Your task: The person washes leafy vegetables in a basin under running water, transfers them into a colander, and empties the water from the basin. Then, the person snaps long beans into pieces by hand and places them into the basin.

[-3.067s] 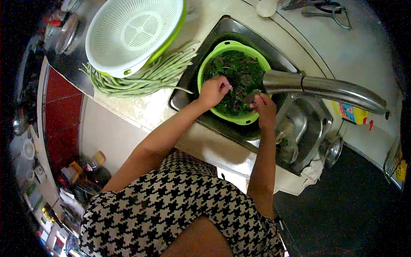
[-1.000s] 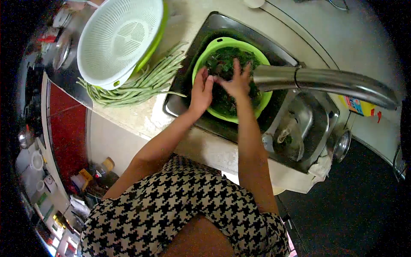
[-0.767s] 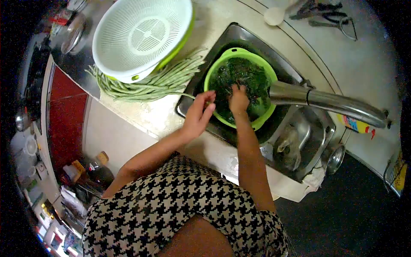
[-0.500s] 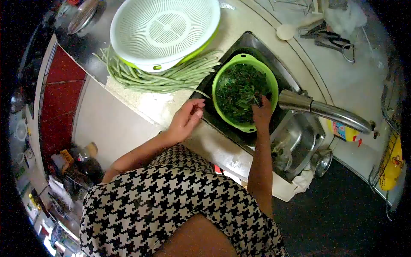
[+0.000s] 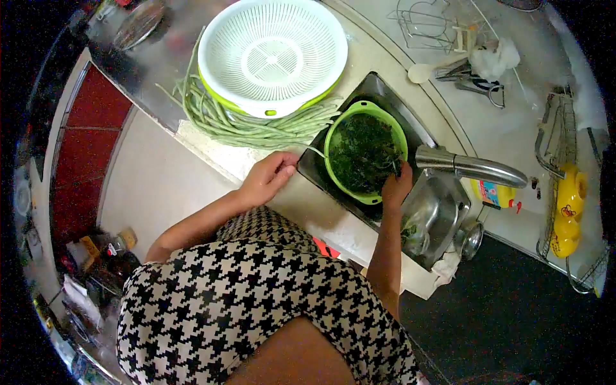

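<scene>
A green basin [image 5: 332, 168] stands in the left bowl of the steel sink, with dark leafy greens [image 5: 362, 151] in it. My right hand [image 5: 396, 185] is at the basin's right rim, its fingers bent over the edge of the greens; what they hold, if anything, is too small to tell. My left hand [image 5: 267, 178] is by the sink's near left edge, thumb and fingers curled towards each other, with nothing clear between them. Long green beans [image 5: 256, 132] lie just beyond it on the counter, partly under a white colander [image 5: 273, 54] set in a green bowl.
A steel faucet [image 5: 475, 168] reaches over the sink from the right. The second sink bowl [image 5: 443, 204] holds a clear plastic bag. Beyond the sink lie a wooden spoon [image 5: 420, 73] and scissors. A yellow bottle [image 5: 493, 194] stands behind the faucet.
My right hand has moved from the middle of the basin to its right rim. My left hand has drawn back from the basin to the sink's edge. The camera view has shifted.
</scene>
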The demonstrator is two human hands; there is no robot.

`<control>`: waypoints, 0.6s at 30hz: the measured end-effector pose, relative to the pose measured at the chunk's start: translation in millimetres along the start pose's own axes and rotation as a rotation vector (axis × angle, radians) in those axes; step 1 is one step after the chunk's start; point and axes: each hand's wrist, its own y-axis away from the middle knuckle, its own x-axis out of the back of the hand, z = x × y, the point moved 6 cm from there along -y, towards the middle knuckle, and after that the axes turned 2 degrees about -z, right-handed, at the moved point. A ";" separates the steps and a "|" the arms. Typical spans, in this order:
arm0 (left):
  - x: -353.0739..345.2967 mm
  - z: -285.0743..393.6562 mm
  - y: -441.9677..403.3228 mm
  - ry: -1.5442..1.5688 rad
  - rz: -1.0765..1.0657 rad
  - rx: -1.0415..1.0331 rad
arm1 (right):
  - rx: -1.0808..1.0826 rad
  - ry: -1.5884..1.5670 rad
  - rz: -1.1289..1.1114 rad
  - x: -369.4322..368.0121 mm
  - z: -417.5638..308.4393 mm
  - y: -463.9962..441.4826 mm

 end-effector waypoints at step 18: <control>89.1 19.0 21.5 0.020 0.180 0.043 | 0.317 -0.399 -0.041 60.0 -314.3 -127.5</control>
